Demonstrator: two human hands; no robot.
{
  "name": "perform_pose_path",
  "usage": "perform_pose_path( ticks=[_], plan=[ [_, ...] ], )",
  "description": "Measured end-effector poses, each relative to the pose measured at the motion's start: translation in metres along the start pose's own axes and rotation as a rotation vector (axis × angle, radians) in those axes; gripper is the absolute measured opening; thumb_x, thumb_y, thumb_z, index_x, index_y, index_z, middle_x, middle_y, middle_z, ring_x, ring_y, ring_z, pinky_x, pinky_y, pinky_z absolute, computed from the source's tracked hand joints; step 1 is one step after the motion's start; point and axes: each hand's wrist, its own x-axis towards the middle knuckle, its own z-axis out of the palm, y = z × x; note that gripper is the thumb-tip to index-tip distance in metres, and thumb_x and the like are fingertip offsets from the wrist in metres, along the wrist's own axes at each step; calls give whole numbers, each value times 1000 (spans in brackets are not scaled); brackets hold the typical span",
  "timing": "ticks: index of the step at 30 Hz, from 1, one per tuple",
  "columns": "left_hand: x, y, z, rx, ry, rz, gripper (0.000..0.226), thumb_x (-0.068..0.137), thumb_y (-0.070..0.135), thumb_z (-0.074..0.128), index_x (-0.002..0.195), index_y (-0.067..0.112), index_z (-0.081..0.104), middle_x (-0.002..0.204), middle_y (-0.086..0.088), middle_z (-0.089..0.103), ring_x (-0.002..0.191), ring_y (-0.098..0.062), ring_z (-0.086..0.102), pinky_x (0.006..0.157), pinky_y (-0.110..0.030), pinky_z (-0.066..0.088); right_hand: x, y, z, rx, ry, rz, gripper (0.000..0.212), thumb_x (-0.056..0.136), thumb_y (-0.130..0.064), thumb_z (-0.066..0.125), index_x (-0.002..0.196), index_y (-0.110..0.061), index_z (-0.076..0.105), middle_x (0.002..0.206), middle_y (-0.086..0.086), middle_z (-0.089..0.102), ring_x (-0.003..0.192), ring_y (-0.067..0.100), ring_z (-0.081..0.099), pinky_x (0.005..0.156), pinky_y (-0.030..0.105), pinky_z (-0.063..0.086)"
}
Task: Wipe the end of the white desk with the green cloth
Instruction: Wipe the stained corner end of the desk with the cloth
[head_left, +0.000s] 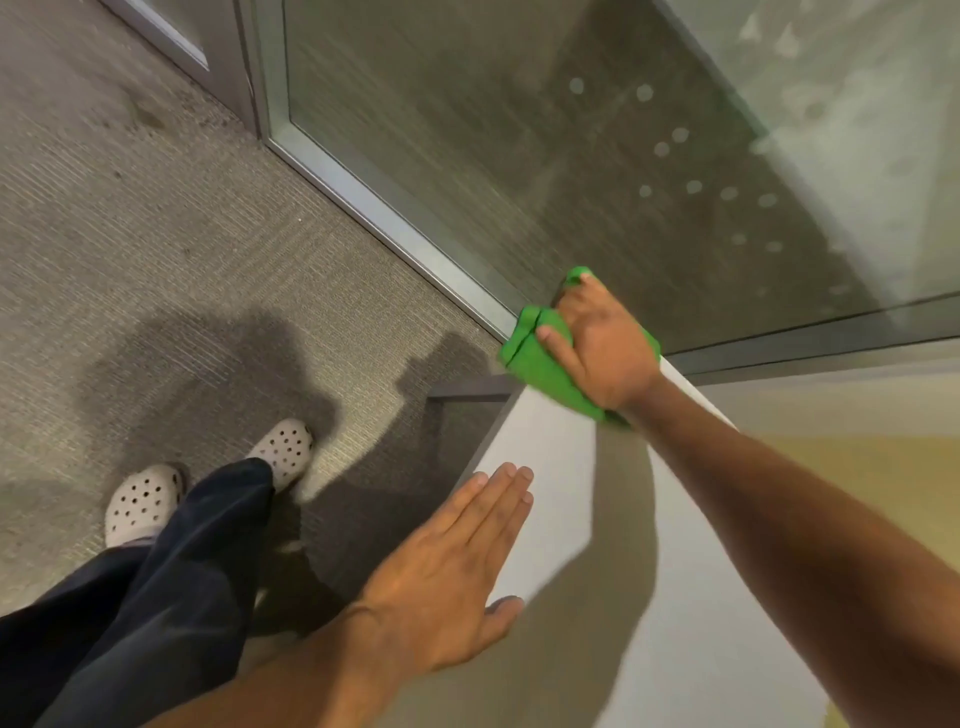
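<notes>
Left hand (457, 561): laid flat, palm down, at the near part of the desk's left edge; the fingers (506, 488) are held straight and together, the thumb is spread toward the tabletop, and nothing is gripped.
Left forearm: seen bare, entering from the bottom of the view.
Legs and shoes: dark trousers (171, 582) and pale perforated clogs (283, 452) are seen on the floor, left of the desk.
White desk (550, 499): seen running away from the viewer, its narrow end at the far side; part of the top is crossed by the shadow of an arm.
Right forearm: stretched bare across the desk from the right side of the view toward the far end.
Right hand (602, 348): pressed palm down on the cloth at the desk's far end, fingers curled over it; the cloth is held under the palm.
Green cloth (535, 364): found bunched and folded under the right hand at the far-left corner of the desk, partly overhanging the end edge; it is slightly blurred.
Carpet (182, 260): grey, ribbed, with shadows cast on it near the feet.
Glass partition (519, 156): set in a metal frame just beyond the desk's end, with pale dots on the pane.
</notes>
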Motion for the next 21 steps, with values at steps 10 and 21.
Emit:
perform_pose_path(
  ticks=[10, 21],
  plan=[
    [1, -3, -6, -156, -65, -4, 91, 105, 57, 31, 165, -3, -4, 174, -23, -16, 163, -35, -17, 131, -48, -8, -5, -5, 5, 25, -54, -171, 58, 107, -49, 35, 98, -1, 66, 93, 19, 64, 91, 35, 59, 92, 45, 47],
    [0, -6, -7, -167, 16, 7, 86, 105, 53, 37, 164, -4, 13, 174, -24, 12, 163, -35, 9, 129, -48, 1, -58, -59, 21, 135, 10, -120, 54, 109, -41, 40, 129, 0, 68, 127, 15, 70, 133, 31, 59, 130, 51, 25]
  ],
)
